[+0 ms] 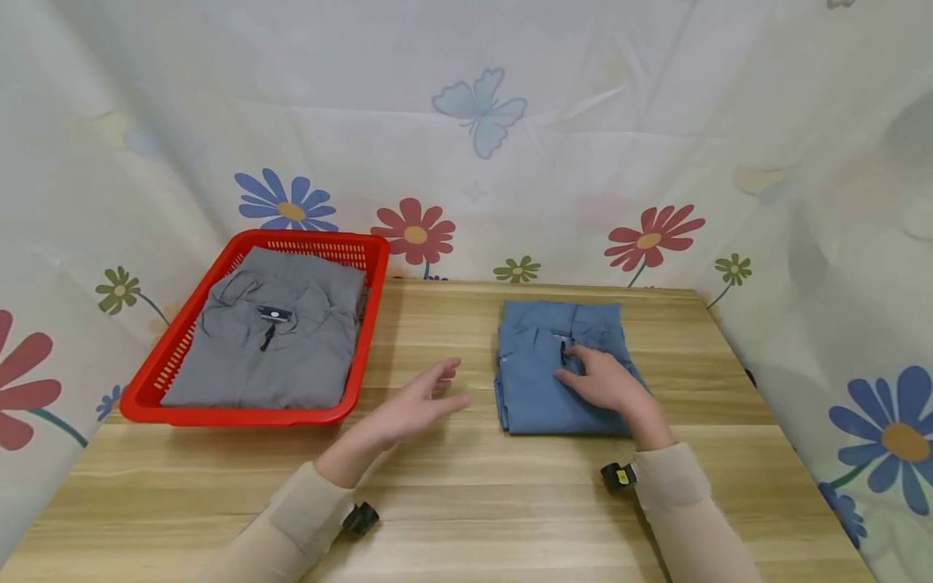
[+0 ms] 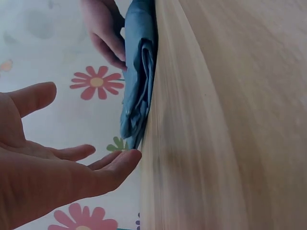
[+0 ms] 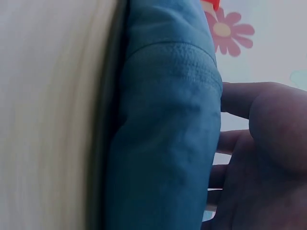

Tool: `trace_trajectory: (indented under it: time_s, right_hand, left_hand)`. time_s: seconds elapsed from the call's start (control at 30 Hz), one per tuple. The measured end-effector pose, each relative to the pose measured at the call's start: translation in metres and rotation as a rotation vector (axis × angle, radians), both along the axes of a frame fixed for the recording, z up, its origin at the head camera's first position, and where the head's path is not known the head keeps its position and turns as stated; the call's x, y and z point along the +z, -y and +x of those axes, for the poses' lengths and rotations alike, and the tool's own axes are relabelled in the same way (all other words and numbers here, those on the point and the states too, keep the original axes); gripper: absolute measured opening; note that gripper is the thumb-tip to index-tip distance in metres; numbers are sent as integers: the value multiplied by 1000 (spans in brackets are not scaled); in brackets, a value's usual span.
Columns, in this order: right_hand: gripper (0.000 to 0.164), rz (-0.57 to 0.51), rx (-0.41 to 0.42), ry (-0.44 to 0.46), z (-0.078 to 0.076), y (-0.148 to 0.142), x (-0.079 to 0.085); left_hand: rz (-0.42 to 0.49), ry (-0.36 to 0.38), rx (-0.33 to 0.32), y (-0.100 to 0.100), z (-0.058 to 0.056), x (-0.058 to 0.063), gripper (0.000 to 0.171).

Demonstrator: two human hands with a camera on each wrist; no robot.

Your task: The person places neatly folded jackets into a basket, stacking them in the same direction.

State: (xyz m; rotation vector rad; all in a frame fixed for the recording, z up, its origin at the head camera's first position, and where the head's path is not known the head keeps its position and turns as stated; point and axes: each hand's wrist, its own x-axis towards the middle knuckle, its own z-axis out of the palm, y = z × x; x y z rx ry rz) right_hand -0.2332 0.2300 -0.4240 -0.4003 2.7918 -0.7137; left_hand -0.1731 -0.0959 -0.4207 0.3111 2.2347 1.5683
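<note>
A folded blue garment (image 1: 535,397) with a dark zipper pull lies on the right half of the wooden table. My right hand (image 1: 603,382) is over its top, with fingertips on the cloth beside the zipper pull. In the right wrist view the fingers look fairly straight against the folded garment (image 3: 165,124), not curled round it. Between the garment and the red basket hovers my left hand (image 1: 415,409), holding nothing. Its fingers and thumb are spread apart, as the left hand (image 2: 57,158) in the left wrist view also shows.
A red plastic basket (image 1: 240,416) stands on the left of the table (image 1: 466,502). Inside it lies a folded grey garment (image 1: 270,364) with a collar label and a black zipper pull. A flower-printed curtain (image 1: 466,170) borders the table's back and sides.
</note>
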Motion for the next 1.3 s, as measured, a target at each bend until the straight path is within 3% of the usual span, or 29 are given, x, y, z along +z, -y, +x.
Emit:
trace_trajectory:
  time_s: [0.3,0.73,0.93,1.1,1.3]
  right_hand:
    - [50,7,61,-19,1,26,-2]
    - [49,-6,156,-42,5,57,-2]
    - [51,-81,188,-21,6,61,-2]
    - [44,-230,149,-31,5,52,0]
    - [24,-364,-1,-67,5,33,7]
  left_hand:
    - [32,63,96,-7,-5,0,81]
    - [100,126,135,-4,-11,-5,71]
    - [107,140,175,1,-11,-3,72]
    - [112,133,198,5,-12,-4,74]
    - [115,138,218,4,-15,-5,76]
